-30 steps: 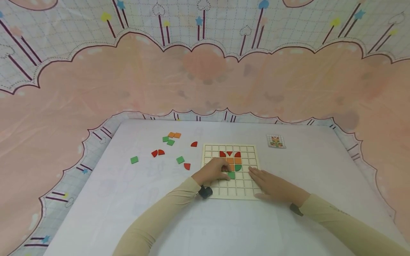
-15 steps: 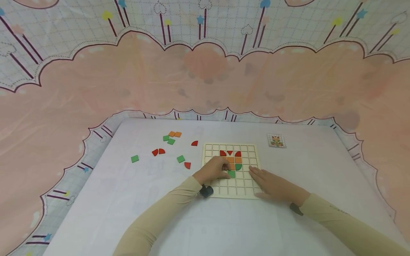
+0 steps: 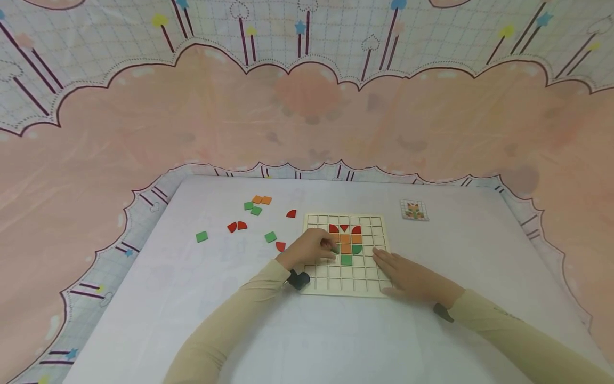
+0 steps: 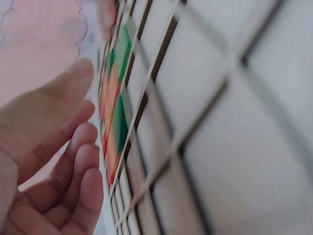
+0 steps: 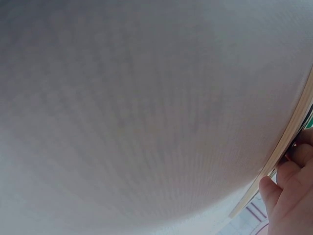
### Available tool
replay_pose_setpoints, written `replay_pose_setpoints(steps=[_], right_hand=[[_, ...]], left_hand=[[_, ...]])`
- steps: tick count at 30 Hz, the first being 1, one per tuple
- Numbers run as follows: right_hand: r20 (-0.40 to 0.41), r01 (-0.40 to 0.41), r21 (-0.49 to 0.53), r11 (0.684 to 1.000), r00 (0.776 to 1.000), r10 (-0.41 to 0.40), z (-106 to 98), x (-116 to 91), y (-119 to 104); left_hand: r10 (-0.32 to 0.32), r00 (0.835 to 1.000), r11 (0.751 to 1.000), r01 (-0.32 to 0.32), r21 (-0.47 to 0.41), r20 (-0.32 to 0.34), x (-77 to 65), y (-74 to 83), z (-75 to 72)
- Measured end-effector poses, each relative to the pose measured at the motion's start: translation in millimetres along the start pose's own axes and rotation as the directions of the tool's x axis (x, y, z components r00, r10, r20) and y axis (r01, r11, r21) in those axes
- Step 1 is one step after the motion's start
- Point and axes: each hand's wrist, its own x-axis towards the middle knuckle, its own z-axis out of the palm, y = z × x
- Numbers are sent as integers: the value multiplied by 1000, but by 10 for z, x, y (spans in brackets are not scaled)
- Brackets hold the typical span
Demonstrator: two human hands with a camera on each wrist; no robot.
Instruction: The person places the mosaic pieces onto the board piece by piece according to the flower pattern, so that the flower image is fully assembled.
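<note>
A pale grid board lies on the white table with red, orange and green pieces in its squares. Over its left side is my left hand, fingers loosely bent. In the left wrist view, nothing sits between that hand's thumb and fingers. A green quarter-round piece beside the fingertips is partly covered by them. Right of it, an orange square stands above a green square. My right hand rests flat on the board's right edge, its fingers extended.
Left of the board lie loose green squares, orange squares and red quarter-rounds. A small card with a flower pattern lies beyond the board at the right. A patterned cloth stands behind the table.
My left hand has drawn back to the left, off the middle column, uncovering part of the green quarter-round and more of the orange and green squares. My right hand stays put.
</note>
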Motion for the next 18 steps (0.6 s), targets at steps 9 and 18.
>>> replay_pose_setpoints(steps=[9, 18], right_hand=[[8, -8, -13, 1000, 1000, 8, 28, 19, 26], [-3, 3, 0, 1000, 1000, -3, 16, 5, 19]], left_hand=[[-95, 993, 995, 98, 36, -64, -257, -315, -438], [-208, 973, 974, 216, 74, -100, -604, -616, -715]])
